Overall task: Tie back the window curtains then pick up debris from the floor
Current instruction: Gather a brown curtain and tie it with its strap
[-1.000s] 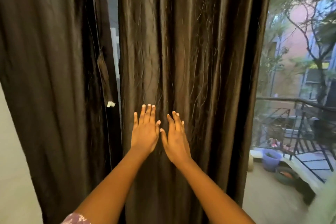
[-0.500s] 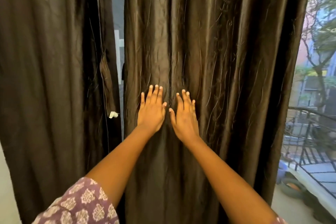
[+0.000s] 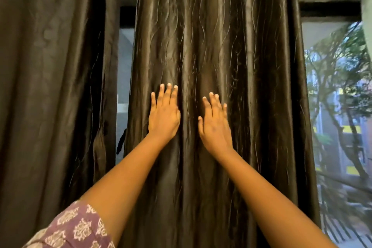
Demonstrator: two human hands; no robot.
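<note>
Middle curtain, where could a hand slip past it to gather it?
Two openings: the narrow gap between the left curtain and the middle curtain, and the open window past its right edge. Its centre is crowded: left hand and right hand press there.

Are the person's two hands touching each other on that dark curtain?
Apart. The head view shows a strip of curtain between the left hand and right hand.

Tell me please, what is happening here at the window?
A person stands at a dark brown curtain. The left hand and the right hand lie flat on it, side by side but apart, fingers straight. Nothing is gripped and no tie-back is on it yet. A second curtain hangs to the left.
</note>
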